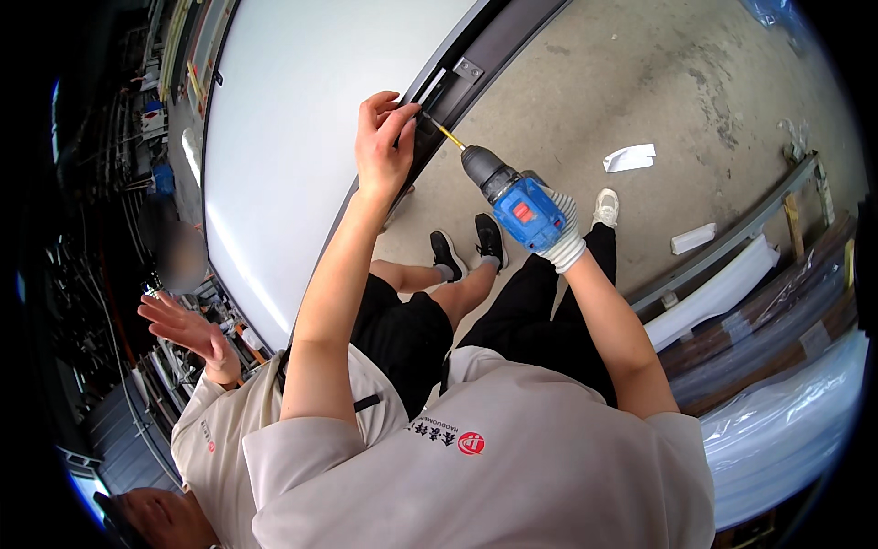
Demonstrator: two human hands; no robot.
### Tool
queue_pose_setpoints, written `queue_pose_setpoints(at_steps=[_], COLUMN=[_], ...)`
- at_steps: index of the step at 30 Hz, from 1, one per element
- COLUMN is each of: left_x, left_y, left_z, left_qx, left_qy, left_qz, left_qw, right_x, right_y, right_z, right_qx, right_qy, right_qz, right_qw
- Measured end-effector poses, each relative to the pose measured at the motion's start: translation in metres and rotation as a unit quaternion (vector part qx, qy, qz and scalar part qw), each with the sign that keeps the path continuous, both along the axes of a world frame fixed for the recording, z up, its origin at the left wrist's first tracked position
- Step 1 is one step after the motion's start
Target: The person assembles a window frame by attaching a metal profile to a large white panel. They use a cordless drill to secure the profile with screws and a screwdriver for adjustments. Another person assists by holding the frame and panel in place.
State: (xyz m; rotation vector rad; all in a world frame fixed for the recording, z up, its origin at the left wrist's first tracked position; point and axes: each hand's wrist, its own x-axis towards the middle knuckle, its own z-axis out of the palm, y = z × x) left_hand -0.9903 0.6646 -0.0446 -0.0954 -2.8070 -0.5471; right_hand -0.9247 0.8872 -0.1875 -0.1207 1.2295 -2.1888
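My right hand (pixel 569 233), in a striped white work glove, grips a blue and black cordless drill (pixel 529 212). Its long gold-coloured bit (pixel 449 136) points up and left at the dark metal frame (pixel 526 27) of a large white panel (pixel 302 119). My bare left hand (pixel 384 137) is at that frame, with thumb and fingers pinched together beside the tip of the bit. Whatever lies between those fingertips is too small to make out. Just beyond them, a small metal plate with holes (pixel 469 69) sits on the frame, beside a slot.
A co-worker stands close on my left, one open hand (pixel 187 331) raised beside the panel. White scraps (pixel 629 157) lie on the concrete floor (pixel 585 101). Plastic-wrapped lengths (pixel 777 412) rest at the right behind a metal rail (pixel 722 247). Racks of stock line the far left.
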Motion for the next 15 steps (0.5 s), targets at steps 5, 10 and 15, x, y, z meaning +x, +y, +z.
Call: queue_pose_setpoints(at_steps=[5, 10, 15], left_x=[-0.002, -0.005, -0.015], left_y=[-0.004, -0.004, -0.004], left_z=[-0.001, 0.009, 0.011], left_qx=[-0.186, -0.278, -0.283], left_qy=[-0.002, 0.013, -0.004], left_qz=[-0.051, -0.105, -0.15], left_qw=[0.981, 0.955, 0.947], right_x=[-0.025, 0.003, 0.023], right_y=[0.016, 0.035, 0.057], right_z=[0.016, -0.013, -0.017], right_qx=[0.211, 0.184, 0.134], right_qy=[0.244, 0.239, -0.049], right_qz=[0.019, -0.033, -0.012], right_qw=[0.946, 0.953, 0.99])
